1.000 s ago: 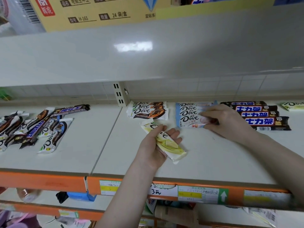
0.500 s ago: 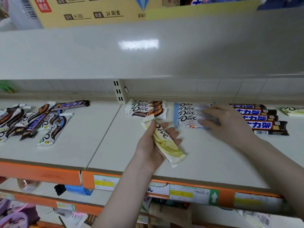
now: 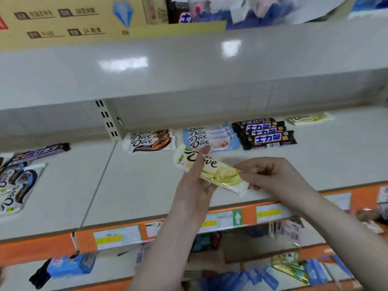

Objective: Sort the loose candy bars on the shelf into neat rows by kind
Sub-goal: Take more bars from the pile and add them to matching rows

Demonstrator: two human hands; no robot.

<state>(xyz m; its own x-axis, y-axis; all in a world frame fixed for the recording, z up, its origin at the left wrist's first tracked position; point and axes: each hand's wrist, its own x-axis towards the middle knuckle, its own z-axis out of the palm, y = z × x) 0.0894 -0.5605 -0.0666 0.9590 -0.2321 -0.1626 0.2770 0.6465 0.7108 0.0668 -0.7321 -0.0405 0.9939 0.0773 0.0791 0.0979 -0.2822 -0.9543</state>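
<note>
A: What takes up most of the view?

B: The white shelf [image 3: 147, 185], with an orange price rail [image 3: 52, 246] along its front edge. Above it sits a tan cardboard box [image 3: 69, 19] on the upper shelf.

A: And the candy?

B: At the far left lies a loose heap of bars [image 3: 19, 181], mostly white-and-dark Dove wrappers, with one dark Snickers bar [image 3: 39, 153] lying across the top of it. On the right section, along the back, three neat rows stand side by side: brown Dove bars [image 3: 150, 140], then light blue Dove bars [image 3: 210, 136], then the dark Snickers row [image 3: 265, 133]. Farther right, apart from these, lies a single pale yellow bar [image 3: 308, 118].

A: Where is the bar being handled?

B: The yellow Dove bar [image 3: 212, 170] is held above the shelf, in front of the blue row, tilted with its far end up and left.

A: How are the hands?

B: The left hand [image 3: 195, 183] holds the bar from below, its thumb lying across the printed face. The right hand [image 3: 270, 175] has its fingers curled and pinches the bar's near right end.
</note>
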